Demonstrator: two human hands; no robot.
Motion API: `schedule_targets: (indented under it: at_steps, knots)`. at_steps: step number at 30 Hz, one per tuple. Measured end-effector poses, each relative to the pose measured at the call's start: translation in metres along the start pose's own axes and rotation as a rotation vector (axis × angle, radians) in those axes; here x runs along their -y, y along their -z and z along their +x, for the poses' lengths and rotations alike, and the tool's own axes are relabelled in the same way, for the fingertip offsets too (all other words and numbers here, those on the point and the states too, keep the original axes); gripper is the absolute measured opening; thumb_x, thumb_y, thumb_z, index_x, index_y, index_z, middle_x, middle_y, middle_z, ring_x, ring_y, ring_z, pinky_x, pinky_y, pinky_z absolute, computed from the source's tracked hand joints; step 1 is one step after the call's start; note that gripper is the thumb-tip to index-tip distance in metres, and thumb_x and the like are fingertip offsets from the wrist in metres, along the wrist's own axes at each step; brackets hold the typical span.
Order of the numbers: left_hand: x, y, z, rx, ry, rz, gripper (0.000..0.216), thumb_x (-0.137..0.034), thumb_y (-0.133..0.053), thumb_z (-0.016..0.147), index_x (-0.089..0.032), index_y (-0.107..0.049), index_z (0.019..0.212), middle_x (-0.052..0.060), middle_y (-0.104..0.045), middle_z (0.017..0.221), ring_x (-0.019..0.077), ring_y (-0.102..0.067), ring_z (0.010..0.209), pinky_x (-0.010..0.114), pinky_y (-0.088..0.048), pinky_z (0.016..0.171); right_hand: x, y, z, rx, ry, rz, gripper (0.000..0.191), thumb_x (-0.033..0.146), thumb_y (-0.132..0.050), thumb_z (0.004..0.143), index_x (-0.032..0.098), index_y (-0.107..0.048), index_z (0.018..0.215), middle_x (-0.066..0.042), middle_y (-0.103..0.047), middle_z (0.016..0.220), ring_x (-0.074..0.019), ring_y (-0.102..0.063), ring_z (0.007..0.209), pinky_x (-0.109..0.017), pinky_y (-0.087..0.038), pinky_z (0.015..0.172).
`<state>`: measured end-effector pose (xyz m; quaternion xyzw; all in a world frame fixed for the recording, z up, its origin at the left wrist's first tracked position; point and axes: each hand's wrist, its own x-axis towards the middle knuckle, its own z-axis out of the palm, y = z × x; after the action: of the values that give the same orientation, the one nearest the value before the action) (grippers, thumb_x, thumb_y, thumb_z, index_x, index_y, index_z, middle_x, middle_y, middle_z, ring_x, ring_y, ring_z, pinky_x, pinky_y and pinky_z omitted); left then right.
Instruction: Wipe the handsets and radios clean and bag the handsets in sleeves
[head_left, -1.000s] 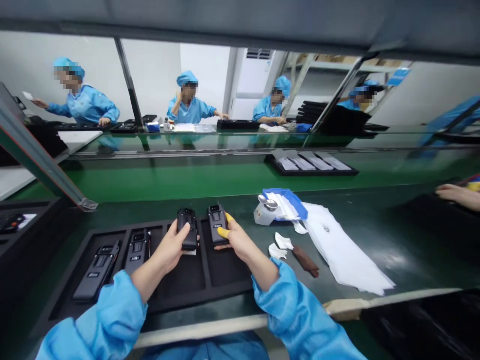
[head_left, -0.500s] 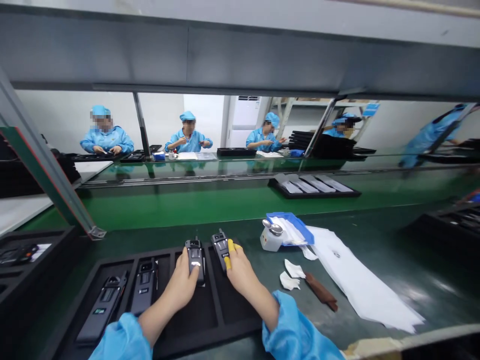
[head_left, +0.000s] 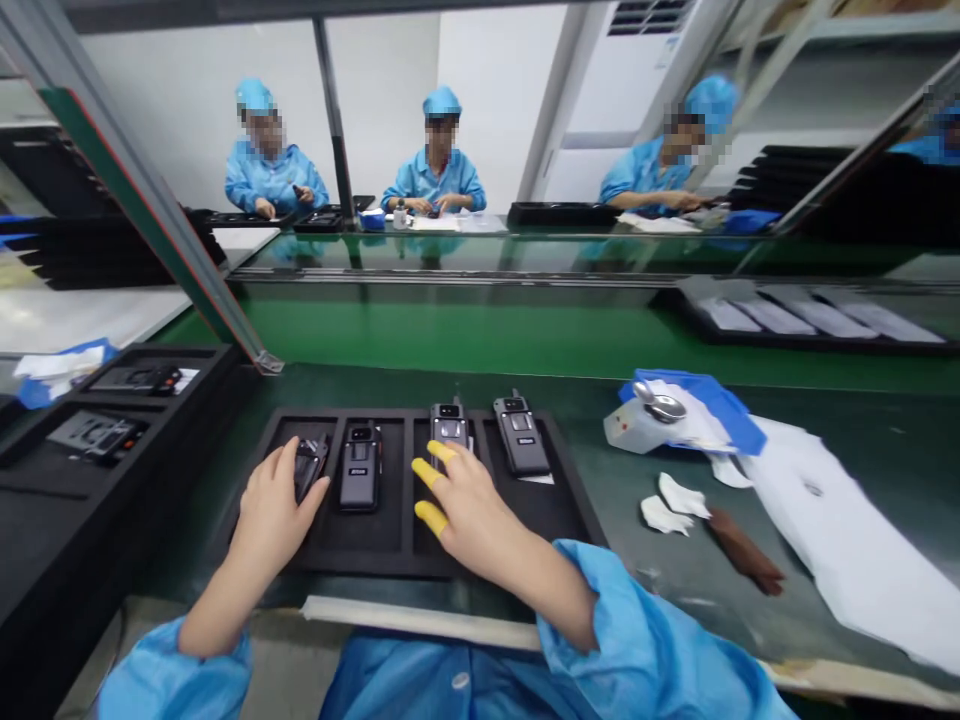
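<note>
A black foam tray point(head_left: 409, 540) with side-by-side compartments holds several dark walkie-talkies. My left hand point(head_left: 274, 510) is closed round the leftmost walkie-talkie point(head_left: 309, 468), covering much of it. Beside it, a second walkie-talkie point(head_left: 361, 468) lies back-up in its compartment. My right hand point(head_left: 476, 510), with yellow finger cots on some fingers, is spread over the third walkie-talkie point(head_left: 449, 420) and hides its lower part; whether it touches cannot be told. In the rightmost compartment, a fourth walkie-talkie point(head_left: 520, 438) lies partly over a white slip.
Another foam tray with devices point(head_left: 105, 435) stands at the left. To the right are a white dispenser bottle point(head_left: 634, 425), a blue bin point(head_left: 724, 400), white scraps point(head_left: 675, 502), a brown cloth point(head_left: 742, 550) and white sheets point(head_left: 847, 530). Co-workers point(head_left: 435, 180) sit across the green conveyor point(head_left: 450, 325).
My left hand has left the third walkie-talkie for the leftmost one. My right hand has let go of the rightmost and moved left over the third. The view has tilted down.
</note>
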<state>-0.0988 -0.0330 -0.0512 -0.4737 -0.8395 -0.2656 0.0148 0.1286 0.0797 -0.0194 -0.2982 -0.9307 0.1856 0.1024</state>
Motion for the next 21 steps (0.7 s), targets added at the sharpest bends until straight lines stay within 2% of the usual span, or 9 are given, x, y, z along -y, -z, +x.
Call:
schedule_targets:
  at_steps: [3, 7, 10, 15, 18, 21]
  knots:
    - [0.009, -0.005, -0.006, 0.054, -0.01, 0.146, 0.066, -0.047, -0.044, 0.082, -0.004, -0.04, 0.131, 0.024, -0.055, 0.121, 0.0376, -0.054, 0.111, 0.049, -0.044, 0.092, 0.028, -0.01, 0.02, 0.161, -0.026, -0.081, 0.054, 0.037, -0.056, 0.085, 0.006, -0.052, 0.129, -0.024, -0.035, 0.145, -0.0386, -0.02, 0.139, -0.059, -0.025, 0.109]
    - [0.011, -0.002, -0.006, 0.095, 0.005, 0.217, 0.061, -0.045, -0.044, 0.083, -0.006, -0.041, 0.131, 0.022, -0.06, 0.114, 0.0352, -0.058, 0.103, 0.044, -0.047, 0.084, 0.042, -0.023, 0.045, 0.193, -0.054, -0.173, 0.069, 0.054, -0.05, 0.085, 0.0, -0.053, 0.126, -0.027, -0.025, 0.149, -0.0397, -0.006, 0.142, -0.065, -0.011, 0.109]
    - [0.012, 0.006, -0.007, 0.152, -0.011, 0.274, 0.057, -0.04, -0.045, 0.084, -0.007, -0.041, 0.131, 0.019, -0.063, 0.11, 0.0336, -0.059, 0.1, 0.042, -0.046, 0.083, 0.045, -0.033, 0.054, 0.219, -0.06, -0.202, 0.07, 0.056, -0.046, 0.086, -0.001, -0.055, 0.124, -0.028, -0.024, 0.148, -0.0393, -0.002, 0.142, -0.066, -0.005, 0.109]
    - [0.003, 0.015, -0.01, 0.309, 0.004, 0.386, 0.066, -0.028, -0.05, 0.08, -0.006, -0.032, 0.139, 0.019, -0.06, 0.118, 0.0336, -0.056, 0.102, 0.04, -0.044, 0.084, 0.049, -0.042, 0.056, 0.193, -0.107, -0.132, 0.074, 0.057, -0.051, 0.083, -0.003, -0.053, 0.124, -0.029, -0.02, 0.15, -0.0398, -0.001, 0.142, -0.065, -0.007, 0.109]
    - [-0.003, 0.018, -0.006, 0.325, 0.054, 0.385, 0.068, -0.029, -0.051, 0.079, -0.005, -0.031, 0.14, 0.019, -0.062, 0.11, 0.0341, -0.057, 0.099, 0.04, -0.045, 0.083, 0.053, -0.042, 0.055, 0.109, -0.137, -0.047, 0.067, 0.054, -0.058, 0.08, 0.0, -0.058, 0.12, -0.026, -0.019, 0.151, -0.04, -0.004, 0.142, -0.063, -0.013, 0.109]
    - [0.001, 0.021, 0.0, 0.306, 0.137, 0.273, 0.07, -0.031, -0.053, 0.077, -0.007, -0.032, 0.14, 0.018, -0.063, 0.105, 0.0352, -0.057, 0.1, 0.042, -0.045, 0.082, 0.054, -0.044, 0.055, -0.006, -0.142, 0.056, 0.064, 0.048, -0.065, 0.076, 0.005, -0.057, 0.123, -0.024, -0.024, 0.15, -0.0388, -0.015, 0.141, -0.059, -0.022, 0.109]
